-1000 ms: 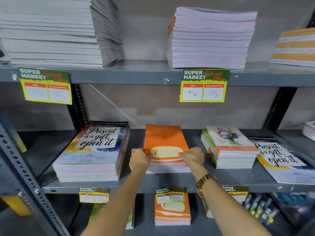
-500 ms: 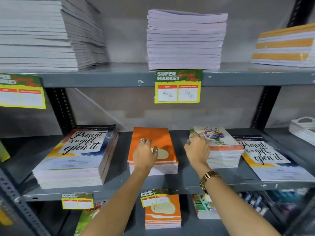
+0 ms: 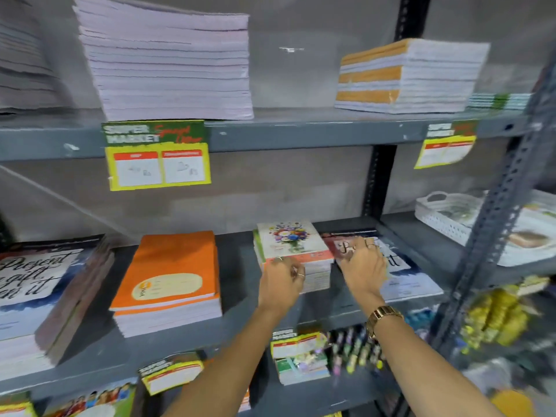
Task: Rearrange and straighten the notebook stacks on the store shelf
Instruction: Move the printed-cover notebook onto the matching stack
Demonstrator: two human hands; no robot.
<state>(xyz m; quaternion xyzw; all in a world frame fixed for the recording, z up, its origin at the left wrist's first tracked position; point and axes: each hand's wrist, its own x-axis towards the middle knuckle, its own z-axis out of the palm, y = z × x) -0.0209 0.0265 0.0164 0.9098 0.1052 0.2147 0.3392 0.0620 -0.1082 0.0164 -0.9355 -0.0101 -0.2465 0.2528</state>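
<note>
A floral-cover notebook stack (image 3: 290, 239) stands on the middle shelf (image 3: 237, 266), right of centre. My left hand (image 3: 281, 281) curls around the stack's front left corner. My right hand (image 3: 364, 266) lies with fingers apart against the stack's right side, over a low "Present is a gift" notebook (image 3: 412, 284). An orange notebook stack (image 3: 174, 266) sits to the left with a gap between it and the floral stack. A taller "Present is a gift" stack (image 3: 36, 281) is at the far left.
Tall pale stacks (image 3: 168, 64) and an orange-striped stack (image 3: 406, 76) fill the upper shelf. A white basket (image 3: 442, 218) stands on the neighbouring shelf beyond a perforated metal post (image 3: 493, 236). Price tags (image 3: 158, 155) hang on the shelf edges. Pens and more notebooks sit below.
Both hands have left the orange stack and moved right to the floral stack. My right hand went from its left corner to its right side. The view swung right.
</note>
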